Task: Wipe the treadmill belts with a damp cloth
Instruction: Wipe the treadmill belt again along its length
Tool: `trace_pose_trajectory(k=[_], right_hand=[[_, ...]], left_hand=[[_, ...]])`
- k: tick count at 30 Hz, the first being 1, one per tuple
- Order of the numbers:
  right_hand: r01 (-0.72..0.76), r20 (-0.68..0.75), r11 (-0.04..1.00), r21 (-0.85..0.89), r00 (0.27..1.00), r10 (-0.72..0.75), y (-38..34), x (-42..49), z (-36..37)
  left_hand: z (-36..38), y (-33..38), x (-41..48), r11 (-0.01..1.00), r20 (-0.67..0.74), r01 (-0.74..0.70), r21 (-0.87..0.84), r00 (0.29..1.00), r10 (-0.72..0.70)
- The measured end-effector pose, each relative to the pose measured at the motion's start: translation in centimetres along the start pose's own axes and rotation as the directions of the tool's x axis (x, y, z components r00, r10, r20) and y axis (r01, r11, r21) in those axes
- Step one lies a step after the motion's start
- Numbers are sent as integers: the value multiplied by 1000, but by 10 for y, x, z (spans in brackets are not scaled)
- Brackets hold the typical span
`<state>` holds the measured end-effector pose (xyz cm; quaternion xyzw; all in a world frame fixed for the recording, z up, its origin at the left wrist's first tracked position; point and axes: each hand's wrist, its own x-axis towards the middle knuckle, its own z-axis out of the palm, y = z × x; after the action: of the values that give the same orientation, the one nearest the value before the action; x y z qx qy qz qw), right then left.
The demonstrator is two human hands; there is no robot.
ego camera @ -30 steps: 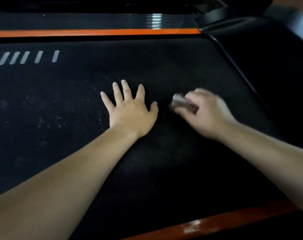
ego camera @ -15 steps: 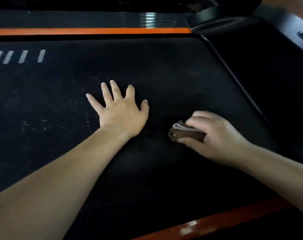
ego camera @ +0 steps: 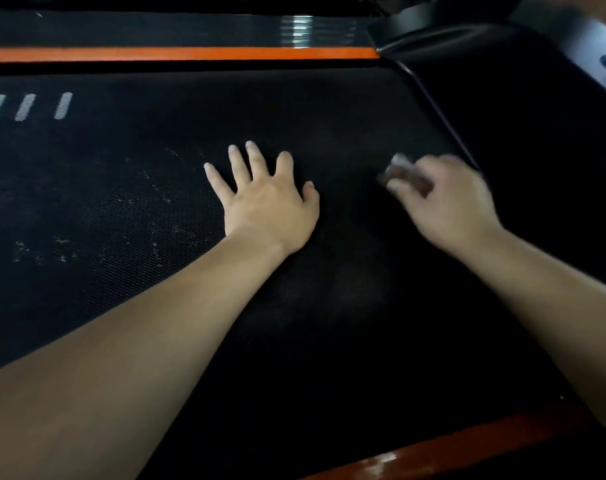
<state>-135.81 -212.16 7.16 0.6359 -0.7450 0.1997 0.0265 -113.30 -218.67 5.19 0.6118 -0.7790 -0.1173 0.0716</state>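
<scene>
The black treadmill belt (ego camera: 329, 341) fills most of the frame. It is bounded by an upper orange strip (ego camera: 177, 53) across the top and a lower orange strip (ego camera: 468, 441) at the bottom right. At the upper right the belt ends against a raised black cover (ego camera: 502, 81), whose edge runs diagonally just beyond the right hand (ego camera: 450, 202). Open belt spreads toward the left and bottom of the frame, with pale dust specks (ego camera: 156, 188) scattered left of centre. Slanted white bars (ego camera: 62, 105) are printed at the upper left (stripes only, nothing readable). The left hand (ego camera: 267, 202) lies palm down at centre, fingers straight and spread on the belt. The right hand, blurred, curls fingers and thumb round a small folded cloth (ego camera: 403, 171), brownish with a pale edge, low on the belt at centre right near the cover's edge.
</scene>
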Motion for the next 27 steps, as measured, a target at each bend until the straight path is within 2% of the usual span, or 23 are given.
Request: trace_pose_trajectory(k=[1, 2, 5, 7, 8, 9, 12, 13, 15, 17, 19, 20, 23, 25, 27], right_hand=[[-90, -26, 996, -14, 996, 90, 4, 13, 3], [-103, -43, 994, -23, 994, 102, 4, 19, 8], [61, 27, 998, 25, 998, -62, -13, 0, 12], [109, 97, 989, 102, 988, -119, -11, -4, 9], [118, 82, 989, 94, 989, -125, -6, 6, 8], [101, 53, 993, 66, 993, -105, -1, 22, 9], [-91, -18, 996, 3, 996, 91, 6, 69, 18], [-97, -36, 995, -8, 995, 96, 0, 74, 23], [29, 3, 1000, 0, 1000, -29, -15, 66, 32], [163, 90, 983, 89, 981, -171, -25, 52, 30], [206, 112, 975, 87, 970, -215, -17, 65, 27], [180, 75, 982, 50, 980, -184, -9, 82, 30], [-101, -34, 995, 17, 994, 102, 7, 134, 36], [-88, -35, 996, 8, 995, 89, -4, 139, 46], [49, 35, 997, 58, 998, -51, -16, 126, 53]], left_hand=[[2, 0, -1, 1000, -8, -1, 10, 1000, 1], [3, -1, -2, 1000, -17, 0, 16, 1000, 0], [4, 0, -3, 1000, -32, -9, 22, 999, 10], [4, 0, -3, 1000, -38, -11, 27, 999, 12], [4, 0, -4, 1000, -37, -13, 26, 999, 14], [4, 0, -3, 1000, -37, -13, 26, 999, 14], [4, 0, -3, 999, -37, -10, 32, 999, 11], [4, 0, -3, 999, -36, -9, 34, 999, 11], [5, 0, -3, 999, -35, -10, 41, 999, 11], [5, -1, -3, 999, -39, -12, 51, 999, 14], [4, -1, -3, 999, -34, -11, 51, 999, 13], [4, -1, -2, 999, -32, -13, 51, 999, 14], [4, -1, -3, 998, -24, -16, 62, 1000, 18], [4, -1, -2, 997, -11, -15, 73, 1000, 16], [4, 0, -3, 996, -2, -10, 88, 1000, 11]])
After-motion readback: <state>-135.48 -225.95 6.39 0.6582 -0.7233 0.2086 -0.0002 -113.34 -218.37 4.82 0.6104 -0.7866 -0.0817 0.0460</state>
